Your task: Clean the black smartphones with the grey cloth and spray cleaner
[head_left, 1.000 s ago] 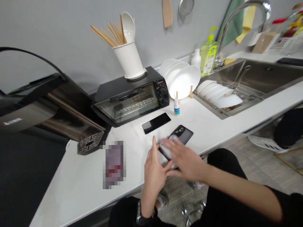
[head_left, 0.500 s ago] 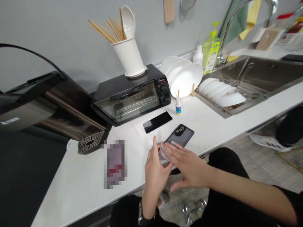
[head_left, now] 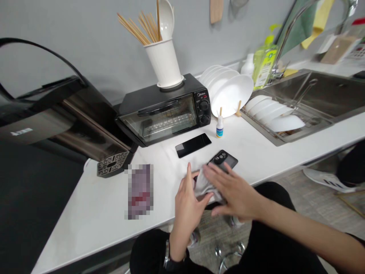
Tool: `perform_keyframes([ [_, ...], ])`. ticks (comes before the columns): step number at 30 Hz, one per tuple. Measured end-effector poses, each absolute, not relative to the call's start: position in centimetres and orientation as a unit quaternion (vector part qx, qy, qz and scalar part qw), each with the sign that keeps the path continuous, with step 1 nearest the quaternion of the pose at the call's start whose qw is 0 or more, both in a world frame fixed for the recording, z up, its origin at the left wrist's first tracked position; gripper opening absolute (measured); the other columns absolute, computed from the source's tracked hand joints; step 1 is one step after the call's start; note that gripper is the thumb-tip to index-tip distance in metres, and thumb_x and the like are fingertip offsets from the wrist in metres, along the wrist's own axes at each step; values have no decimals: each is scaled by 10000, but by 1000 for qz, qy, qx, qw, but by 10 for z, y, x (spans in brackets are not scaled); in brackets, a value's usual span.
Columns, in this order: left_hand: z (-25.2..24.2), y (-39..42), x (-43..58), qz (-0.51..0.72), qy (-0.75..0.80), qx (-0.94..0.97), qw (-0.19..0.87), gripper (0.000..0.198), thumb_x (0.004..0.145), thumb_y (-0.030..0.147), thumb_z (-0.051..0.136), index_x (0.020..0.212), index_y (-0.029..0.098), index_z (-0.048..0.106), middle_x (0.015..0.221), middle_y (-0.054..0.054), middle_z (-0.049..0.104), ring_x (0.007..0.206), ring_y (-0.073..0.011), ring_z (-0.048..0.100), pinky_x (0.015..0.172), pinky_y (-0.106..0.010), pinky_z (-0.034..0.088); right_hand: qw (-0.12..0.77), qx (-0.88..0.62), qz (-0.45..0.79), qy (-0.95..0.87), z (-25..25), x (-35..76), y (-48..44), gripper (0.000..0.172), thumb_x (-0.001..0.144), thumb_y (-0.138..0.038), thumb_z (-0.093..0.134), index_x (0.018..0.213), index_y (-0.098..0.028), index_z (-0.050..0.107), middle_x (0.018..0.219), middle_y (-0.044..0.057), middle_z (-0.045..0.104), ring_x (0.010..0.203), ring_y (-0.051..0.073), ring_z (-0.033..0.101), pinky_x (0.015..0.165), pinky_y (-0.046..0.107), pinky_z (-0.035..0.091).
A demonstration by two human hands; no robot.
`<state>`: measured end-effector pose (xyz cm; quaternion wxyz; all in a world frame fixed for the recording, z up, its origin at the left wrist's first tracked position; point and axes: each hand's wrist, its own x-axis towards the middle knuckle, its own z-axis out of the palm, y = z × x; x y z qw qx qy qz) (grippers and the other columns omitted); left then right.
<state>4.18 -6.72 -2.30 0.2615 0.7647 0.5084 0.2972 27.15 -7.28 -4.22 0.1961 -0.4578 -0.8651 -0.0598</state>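
Note:
A dark phone (head_left: 224, 159) lies camera side up near the front edge of the white counter (head_left: 99, 213). My left hand (head_left: 186, 203) grips its near end from the left, fingers curled against it. My right hand (head_left: 232, 190) lies flat over the phone with fingers stretched out, pressing a small white cloth (head_left: 203, 183) onto its back. Only the phone's far end with the camera cluster shows.
A second black phone (head_left: 193, 145) lies screen up behind. A small dropper bottle (head_left: 219, 126) stands by a black toaster oven (head_left: 165, 110) with a utensil holder (head_left: 164, 61) on top. White plates (head_left: 228, 93) stand in a rack, more lie in the sink (head_left: 310, 99). A dark appliance (head_left: 57, 118) fills the left.
My right hand has slid the cloth along the phone's back, first toward me, then away toward the camera end. The left hand has kept its hold. The view shifted slightly.

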Motion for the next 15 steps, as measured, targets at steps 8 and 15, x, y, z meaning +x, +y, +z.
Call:
perform_keyframes([
  [8,-21,-71,44,296,513,762,263,1188,822,205,844,1686,340,40,1418,-63,642,1317,-264,601,1139,-462,495,190,-471,-57,-860,-50,250,-85,1090,979,-812,346,1685,-41,36,1731,239,192,1609,392,213,1239,647,295],
  [15,-23,-72,41,298,516,758,267,1208,814,231,865,1689,327,37,1426,-93,629,1325,-284,601,1144,-489,486,213,-452,-34,-865,-42,254,-75,851,1092,-540,393,1693,-124,-43,1725,188,249,1604,354,247,1254,614,313],
])
